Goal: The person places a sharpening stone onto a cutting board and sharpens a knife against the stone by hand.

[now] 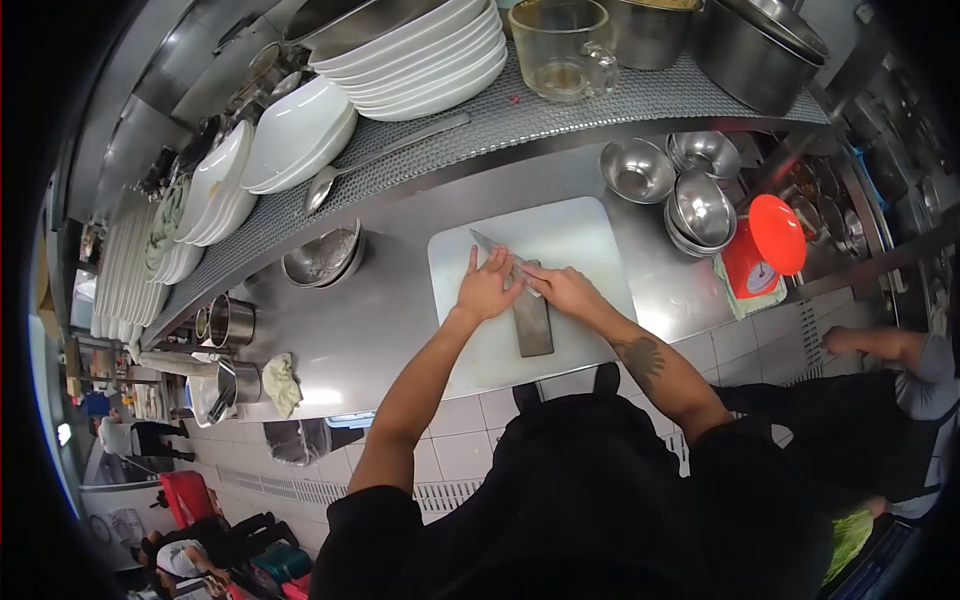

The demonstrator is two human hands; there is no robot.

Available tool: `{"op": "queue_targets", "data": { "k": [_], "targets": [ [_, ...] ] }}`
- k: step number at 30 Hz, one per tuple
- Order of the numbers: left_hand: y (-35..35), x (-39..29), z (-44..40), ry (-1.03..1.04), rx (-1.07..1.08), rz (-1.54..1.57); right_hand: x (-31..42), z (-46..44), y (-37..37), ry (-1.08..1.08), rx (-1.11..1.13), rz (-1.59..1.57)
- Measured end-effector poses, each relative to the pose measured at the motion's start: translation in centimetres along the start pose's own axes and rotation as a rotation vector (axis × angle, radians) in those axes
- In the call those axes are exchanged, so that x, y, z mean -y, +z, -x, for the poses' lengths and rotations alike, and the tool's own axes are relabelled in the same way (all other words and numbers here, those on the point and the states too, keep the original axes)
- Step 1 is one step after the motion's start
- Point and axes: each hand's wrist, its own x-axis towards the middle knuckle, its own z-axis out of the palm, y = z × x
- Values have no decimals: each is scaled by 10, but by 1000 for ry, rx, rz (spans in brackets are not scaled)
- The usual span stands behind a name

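A knife (483, 240) lies slantwise across the upper part of a grey sharpening stone (533, 325), which rests on a white cutting board (590, 240). My right hand (563, 288) is closed around the knife's handle end. My left hand (487, 284) has its fingers stretched out, with the fingertips on the flat of the blade and the thumb near my right hand. The blade's tip points up and to the left, beyond my left fingertips. The handle is mostly hidden by my right hand.
Metal bowls (637, 170) and a red scale (745, 262) stand right of the board. Another metal bowl (318, 258) is at the left. Overhead, a shelf (440, 150) holds stacked plates (420, 60) and a glass jug (562, 50). A co-worker (900, 400) stands at the right.
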Motion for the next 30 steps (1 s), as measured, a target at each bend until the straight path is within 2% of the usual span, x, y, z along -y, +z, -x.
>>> {"op": "queue_targets", "data": {
  "k": [2, 5, 7, 9, 12, 14, 16, 17, 19, 21, 23, 24, 26, 27, 29, 30],
  "targets": [
    [-2, -8, 2, -30, 57, -2, 1, 1, 0, -85, -43, -64],
    [12, -62, 64, 29, 10, -46, 9, 75, 2, 70, 161, -6],
    [-1, -108, 104, 22, 72, 129, 3, 134, 9, -114, 31, -51],
    [-6, -121, 110, 24, 66, 106, 4, 144, 6, -34, 91, -77],
    [6, -76, 68, 18, 19, 32, 19, 85, -24, 156, 265, 59],
    [6, -31, 26, 2, 38, -2, 24, 38, -30, 94, 138, -6],
    [-19, -12, -9, -51, 131, 63, 0, 1, -3, -76, -119, -25],
    [-17, -13, -12, -9, 133, 72, -6, 1, 4, -45, -146, -14],
    [-9, -17, 4, -9, 62, 2, -9, 11, 14, -42, -15, -10],
    [6, -46, 45, 43, 3, 10, 6, 65, 7, 24, 52, 31],
    [4, -92, 91, 64, 48, 28, 0, 119, 17, 21, 172, 21],
    [6, -102, 90, 50, 47, 36, -7, 128, 11, 17, 188, 26],
    [3, -109, 105, 38, 65, 118, -6, 143, 18, -122, 53, -13],
    [2, -99, 96, 69, 18, 93, -21, 122, 23, -17, 236, 159],
    [10, -58, 52, 77, -31, 48, -29, 70, 20, -112, 111, 173],
    [3, -41, 30, 36, -2, 11, -2, 45, -7, 44, 154, 93]
  ]
}}
